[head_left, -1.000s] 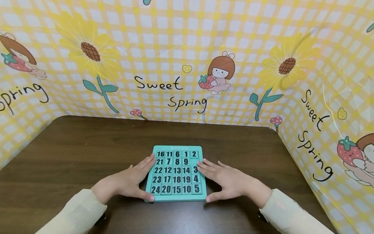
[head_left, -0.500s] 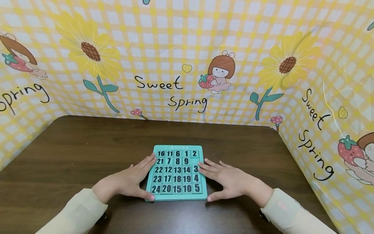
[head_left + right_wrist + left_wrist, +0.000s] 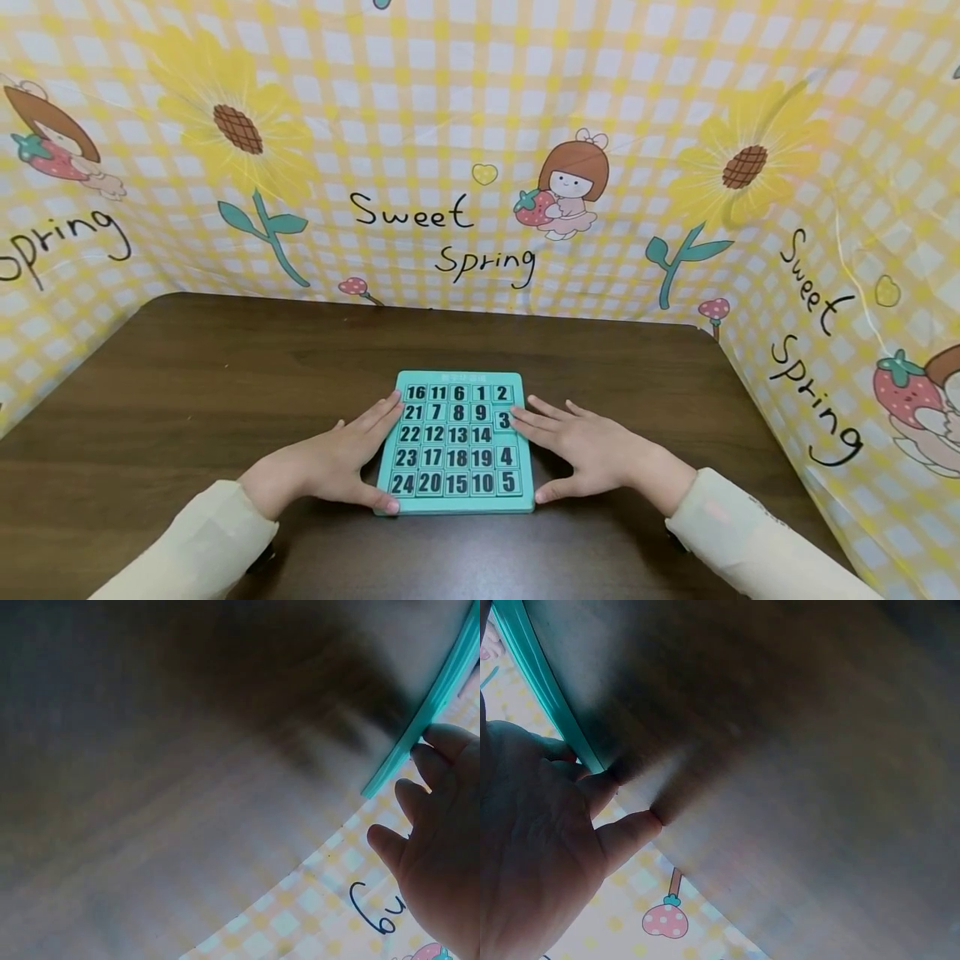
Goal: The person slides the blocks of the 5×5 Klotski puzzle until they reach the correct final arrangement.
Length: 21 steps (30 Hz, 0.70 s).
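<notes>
A turquoise sliding number puzzle [image 3: 457,505] lies flat on the table, its black-numbered tiles set in rows. The tile marked 3 [image 3: 505,422] sits between the second and third rows of the rightmost column, with a gap beneath it. My left hand [image 3: 330,467] rests against the puzzle's left side, fingers extended and thumb at the near corner. My right hand [image 3: 592,454] is spread at the right side, a fingertip touching the 3 tile and the thumb near the front corner. Both wrist views show only the puzzle's edge [image 3: 544,675] beside the fingers, its tiles hidden.
The dark wooden table [image 3: 300,342] surrounds the puzzle. A yellow checked cloth [image 3: 420,108] printed with flowers and "Sweet Spring" hangs behind the table and along both sides.
The 3 tile has slid away from me, out of the third row and partly into the gap above, under my right fingertip. My left hand has stayed at the puzzle's side.
</notes>
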### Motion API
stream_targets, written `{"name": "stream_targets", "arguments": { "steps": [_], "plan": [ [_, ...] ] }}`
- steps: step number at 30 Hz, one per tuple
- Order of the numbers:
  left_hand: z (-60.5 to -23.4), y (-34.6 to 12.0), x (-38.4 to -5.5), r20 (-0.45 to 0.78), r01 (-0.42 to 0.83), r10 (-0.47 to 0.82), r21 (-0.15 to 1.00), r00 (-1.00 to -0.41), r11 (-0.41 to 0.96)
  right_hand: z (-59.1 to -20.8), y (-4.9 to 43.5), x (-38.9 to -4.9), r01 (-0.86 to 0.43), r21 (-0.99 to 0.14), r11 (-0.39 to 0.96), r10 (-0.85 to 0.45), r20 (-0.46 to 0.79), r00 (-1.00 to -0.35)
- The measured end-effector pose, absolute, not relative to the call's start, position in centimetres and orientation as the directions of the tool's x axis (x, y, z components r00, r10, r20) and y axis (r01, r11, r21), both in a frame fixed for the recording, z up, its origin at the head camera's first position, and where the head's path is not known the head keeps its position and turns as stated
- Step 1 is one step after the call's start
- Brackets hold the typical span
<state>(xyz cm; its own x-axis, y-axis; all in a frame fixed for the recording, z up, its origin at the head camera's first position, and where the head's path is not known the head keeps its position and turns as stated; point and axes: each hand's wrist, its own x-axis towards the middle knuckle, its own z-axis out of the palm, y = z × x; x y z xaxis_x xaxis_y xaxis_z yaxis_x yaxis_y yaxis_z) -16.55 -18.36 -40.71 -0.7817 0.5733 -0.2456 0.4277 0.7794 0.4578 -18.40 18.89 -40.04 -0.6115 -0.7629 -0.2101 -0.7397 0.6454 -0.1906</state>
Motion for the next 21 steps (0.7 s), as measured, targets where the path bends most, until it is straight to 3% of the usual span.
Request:
{"name": "stream_targets", "arguments": {
  "steps": [15, 21],
  "plan": [
    [-40.4, -18.3, -16.5, -0.246, 0.423, 0.568, 0.457, -0.786, 0.783, -40.3, 19.2, -19.9, -0.784, -0.080, 0.616, -0.779, -0.215, -0.589],
    [-40.5, -18.3, -16.4, -0.245, 0.425, 0.569, 0.456, -0.785, 0.782, -40.6, 19.5, -19.1, -0.824, -0.085, 0.560, -0.824, -0.159, -0.543]
  ]
}}
